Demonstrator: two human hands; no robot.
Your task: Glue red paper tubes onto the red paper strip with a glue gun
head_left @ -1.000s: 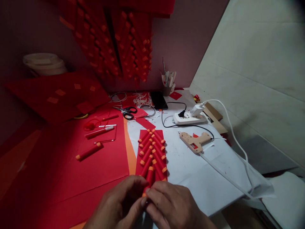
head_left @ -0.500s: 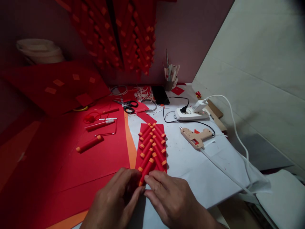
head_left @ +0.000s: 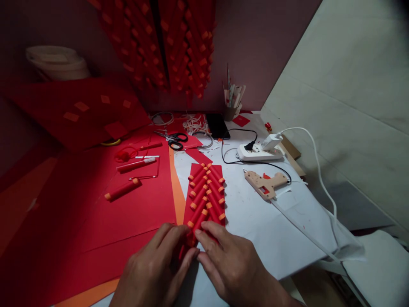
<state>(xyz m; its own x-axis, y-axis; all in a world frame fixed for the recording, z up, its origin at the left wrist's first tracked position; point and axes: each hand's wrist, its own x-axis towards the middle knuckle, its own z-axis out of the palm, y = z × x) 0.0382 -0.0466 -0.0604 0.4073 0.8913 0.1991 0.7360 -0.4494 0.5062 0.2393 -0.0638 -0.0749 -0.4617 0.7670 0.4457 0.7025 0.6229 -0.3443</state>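
Curled left hand (head_left: 156, 260) and right hand (head_left: 232, 260) hold a red tube (head_left: 200, 220). A glue gun (head_left: 254, 181) sits right of them, a loose roll (head_left: 123, 190) left, scissors (head_left: 170, 137) beyond.

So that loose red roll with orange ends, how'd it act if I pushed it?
The red roll will probably roll sideways, being round and lying loose on the flat red sheet. It looks like paper, so likely light. Its straight tube shape suggests fair stiffness.
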